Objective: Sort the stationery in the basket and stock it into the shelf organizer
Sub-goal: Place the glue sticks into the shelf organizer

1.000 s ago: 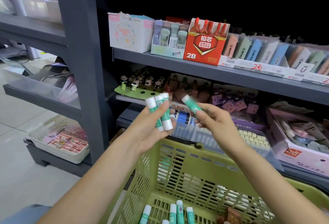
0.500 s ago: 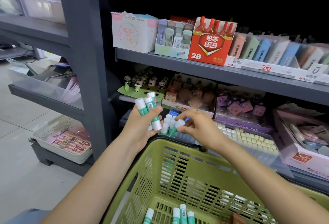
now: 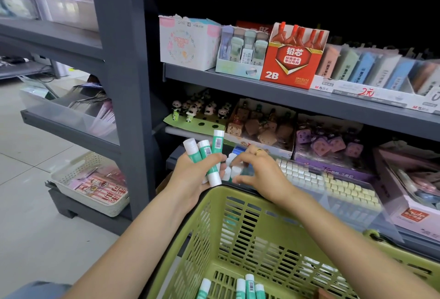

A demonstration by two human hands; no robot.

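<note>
The right hand [image 3: 256, 170] has gone down to the clear shelf organizer [image 3: 333, 194], fingers pinching one green-and-white glue stick [image 3: 234, 172] into place. The left hand [image 3: 190, 177] grips three more.

Shop selling stationery. Grey shelves [image 3: 285, 95] hold boxes of erasers [image 3: 371, 68], red pencil-lead box [image 3: 291, 60], price tag [image 3: 367, 92]. Green shopping basket [image 3: 273, 203] in front.

The right hand [image 3: 258, 172] has lowered its glue stick [image 3: 234, 172] from mid-air among the white-capped sticks in the shelf organizer [image 3: 309, 179].
</note>
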